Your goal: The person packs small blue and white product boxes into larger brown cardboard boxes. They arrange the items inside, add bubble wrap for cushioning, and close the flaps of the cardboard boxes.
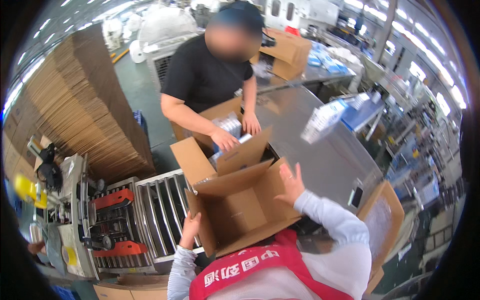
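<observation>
An open, empty cardboard box (245, 212) stands before me, its inside facing up. My left hand (190, 228) grips the box's left wall, fingers closed over its edge. At the right wall, my right hand (291, 186) is open, thumb and fingers spread, its palm at or against the cardboard. Just beyond is a second cardboard box (192, 162) with raised flaps. A co-worker in a black shirt has one hand (224, 139) on wrapped packs (229, 125) in it and the other hand (251, 123) at its far edge.
A roller conveyor (162, 210) with red guides (112, 199) lies at my left, below a tall stack of flattened cartons (82, 100). On the right stretches a metal table (320, 165) with a phone-like object (355, 196) and a blurred white-blue pack (322, 120). Another carton (385, 220) stands beside my right arm.
</observation>
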A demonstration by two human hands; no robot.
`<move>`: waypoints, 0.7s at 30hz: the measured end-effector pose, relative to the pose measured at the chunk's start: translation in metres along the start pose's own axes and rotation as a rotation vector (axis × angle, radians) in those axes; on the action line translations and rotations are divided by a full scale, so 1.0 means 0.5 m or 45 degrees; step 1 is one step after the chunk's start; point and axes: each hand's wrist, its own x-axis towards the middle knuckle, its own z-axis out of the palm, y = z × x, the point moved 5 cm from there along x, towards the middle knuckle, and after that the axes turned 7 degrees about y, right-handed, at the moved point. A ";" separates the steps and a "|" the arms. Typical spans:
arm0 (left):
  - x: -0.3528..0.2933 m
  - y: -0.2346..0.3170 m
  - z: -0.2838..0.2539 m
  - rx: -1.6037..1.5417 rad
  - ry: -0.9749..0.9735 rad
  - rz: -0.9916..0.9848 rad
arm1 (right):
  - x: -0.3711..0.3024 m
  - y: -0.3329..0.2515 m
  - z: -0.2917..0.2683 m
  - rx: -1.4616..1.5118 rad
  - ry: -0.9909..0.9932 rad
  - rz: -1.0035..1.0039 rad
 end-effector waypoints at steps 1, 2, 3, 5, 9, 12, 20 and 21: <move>-0.026 0.055 0.026 0.001 -0.168 0.060 | -0.044 0.067 0.066 -0.300 -0.168 0.155; -0.015 0.047 0.030 -0.008 -0.210 0.060 | -0.069 0.094 0.185 -0.069 -0.558 0.534; -0.001 0.037 0.029 0.003 -0.248 0.054 | -0.105 0.098 0.315 0.209 -0.938 0.912; 0.034 0.043 -0.026 0.012 -0.112 -0.185 | -0.143 0.109 0.556 1.043 -0.735 0.986; 0.104 -0.074 -0.158 -0.341 -0.031 -0.201 | -0.039 0.072 0.507 0.708 -0.550 0.717; 0.108 -0.072 -0.076 -0.305 0.131 -0.163 | -0.007 0.142 0.440 0.524 -0.597 0.687; 0.088 -0.065 0.235 -0.376 0.166 -0.168 | -0.052 0.450 0.376 0.406 -0.869 0.639; 0.077 -0.066 0.221 -0.349 0.196 -0.247 | -0.031 0.444 0.349 0.449 -0.832 0.641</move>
